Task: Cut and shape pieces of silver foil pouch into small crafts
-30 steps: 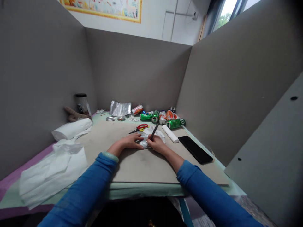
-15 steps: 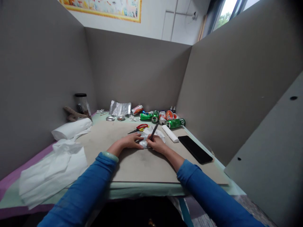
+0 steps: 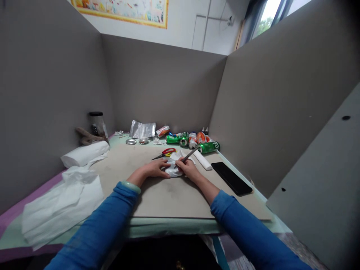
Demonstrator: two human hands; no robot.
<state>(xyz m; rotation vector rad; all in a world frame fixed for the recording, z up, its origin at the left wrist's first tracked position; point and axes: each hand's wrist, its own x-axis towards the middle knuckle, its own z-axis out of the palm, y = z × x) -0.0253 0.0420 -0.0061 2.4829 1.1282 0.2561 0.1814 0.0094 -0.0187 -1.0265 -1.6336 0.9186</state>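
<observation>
My left hand [image 3: 155, 168] lies with its fingers spread at the left edge of a small silvery-white sheet [image 3: 173, 172], thumb and fingertips touching it. In my right hand [image 3: 190, 170] is a dark, slim pen-like tool [image 3: 191, 153], gripped between thumb and fingers. Its shaft leans to the right, and its lower end meets the sheet; the exact tip is too small to make out. Crumpled white tissue [image 3: 177, 154] lies just behind the sheet. Scissors with red and yellow handles [image 3: 168, 152] rest beyond my left fingers. The board [image 3: 168, 198] is under everything here.
A white roll [image 3: 203, 160] and a black phone-like slab [image 3: 231, 178] lie on the right. Several drink cans [image 3: 208, 147] and a silver metal sheet [image 3: 142, 129] line the back. Paper towel [image 3: 86, 153] and a jar [image 3: 98, 125] stand left. Grey panels [image 3: 163, 78] enclose the table.
The pen-like tool in my right hand has tipped from steep to a lower slant, its top end swinging right and down. My left hand has stayed in place.
</observation>
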